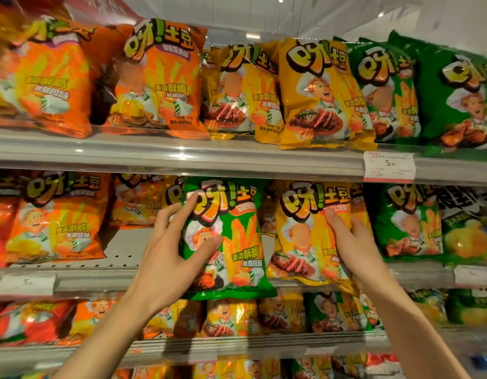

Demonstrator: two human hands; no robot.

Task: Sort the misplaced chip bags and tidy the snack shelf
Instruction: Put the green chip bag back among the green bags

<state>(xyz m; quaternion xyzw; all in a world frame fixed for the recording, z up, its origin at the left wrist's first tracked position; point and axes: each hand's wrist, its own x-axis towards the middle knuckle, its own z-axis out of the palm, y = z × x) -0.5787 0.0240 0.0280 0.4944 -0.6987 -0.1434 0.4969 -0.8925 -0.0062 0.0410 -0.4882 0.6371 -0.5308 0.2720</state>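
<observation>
On the middle shelf (122, 253) there is a bare gap between the orange bags (56, 217) and the green bag (226, 236).

A shop's snack aisle: tiered grey metal shelves (182, 157) packed with rows of glossy orange, yellow and green foil chip bags (316, 94), and a white-and-red paper price tag (388, 166) clipped to a shelf edge.

A white price tag (389, 166) reading 5 is hanging at the frame's right. A second, blurred tag (26, 284) is sitting lower left. Ceiling lights (252, 36) are glowing at top centre.
</observation>
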